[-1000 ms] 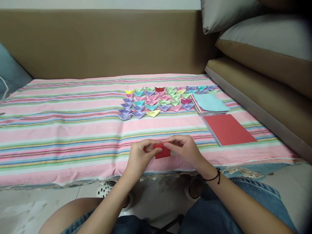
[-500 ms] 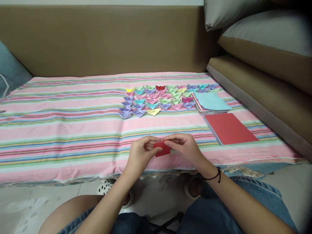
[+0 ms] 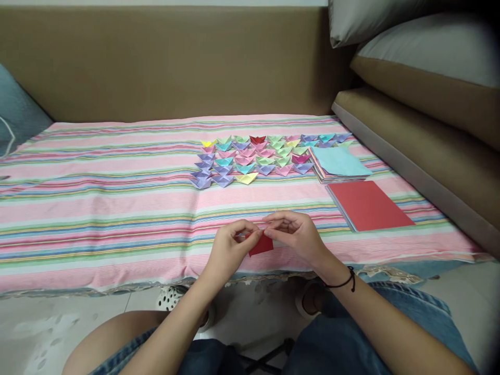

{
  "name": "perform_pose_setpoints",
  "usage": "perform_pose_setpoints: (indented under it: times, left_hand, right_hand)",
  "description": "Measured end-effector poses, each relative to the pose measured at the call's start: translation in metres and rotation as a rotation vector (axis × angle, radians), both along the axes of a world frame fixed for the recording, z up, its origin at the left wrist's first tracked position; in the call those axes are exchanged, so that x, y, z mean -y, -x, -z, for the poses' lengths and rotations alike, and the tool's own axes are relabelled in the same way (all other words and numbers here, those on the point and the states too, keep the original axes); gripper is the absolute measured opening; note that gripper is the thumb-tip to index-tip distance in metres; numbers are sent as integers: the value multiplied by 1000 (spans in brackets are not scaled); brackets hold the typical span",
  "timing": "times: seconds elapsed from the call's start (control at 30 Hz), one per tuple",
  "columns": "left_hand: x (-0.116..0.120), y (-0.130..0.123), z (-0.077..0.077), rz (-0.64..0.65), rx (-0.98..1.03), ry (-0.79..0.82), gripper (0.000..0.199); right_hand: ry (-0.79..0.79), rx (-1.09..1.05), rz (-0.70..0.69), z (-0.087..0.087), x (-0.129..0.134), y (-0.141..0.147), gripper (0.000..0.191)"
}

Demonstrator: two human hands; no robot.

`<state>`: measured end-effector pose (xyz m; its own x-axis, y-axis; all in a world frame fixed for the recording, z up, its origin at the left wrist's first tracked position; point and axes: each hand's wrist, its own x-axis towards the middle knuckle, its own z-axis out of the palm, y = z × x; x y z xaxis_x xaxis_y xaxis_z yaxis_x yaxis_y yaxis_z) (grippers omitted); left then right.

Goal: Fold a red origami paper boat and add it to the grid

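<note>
A small folded piece of red paper (image 3: 262, 246) hangs between my two hands above the front part of the striped cloth. My left hand (image 3: 233, 244) pinches its upper left edge between thumb and fingers. At its upper right, my right hand (image 3: 294, 232) pinches the same paper, with the thumb tips of both hands close together. Beyond them, rows of folded paper boats in several colours, among them a red boat (image 3: 258, 140) and a yellow boat (image 3: 246, 178), stand on the cloth.
The striped cloth (image 3: 128, 208) covers a low surface. To the right lie a stack of light-blue-topped paper (image 3: 339, 161) and a stack of red-topped sheets (image 3: 371, 205). Brown cushions (image 3: 414, 146) line the right side; a blue pillow (image 3: 19, 114) is at the left.
The fingertips of both hands have come closer together at the paper's top edge. The red paper now hangs slightly lower, with more of it below my fingers.
</note>
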<state>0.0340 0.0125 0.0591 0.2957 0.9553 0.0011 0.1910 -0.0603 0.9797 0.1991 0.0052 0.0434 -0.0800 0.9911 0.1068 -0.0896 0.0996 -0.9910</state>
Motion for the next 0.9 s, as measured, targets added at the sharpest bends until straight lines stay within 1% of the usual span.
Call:
perform_pose_setpoints:
  times: [0.2,0.43,0.67,0.8,0.9]
  left_hand:
    - [0,1,-1,29,-6,-1,16]
    - [0,1,1,6,-37,-64,14]
    - [-4,3,-2,-17,42,1,17]
    - [-3,5,-6,-1,50,35,18]
    - [-4,6,-5,21,54,47,18]
  right_hand:
    - [3,-7,-8,-1,2,-1,19]
    - [-5,22,18,-3,2,1,21]
    - [4,26,110,-12,-2,-13,23]
    - [5,38,105,-11,-2,-14,23]
    - [16,22,84,-9,-2,-13,23]
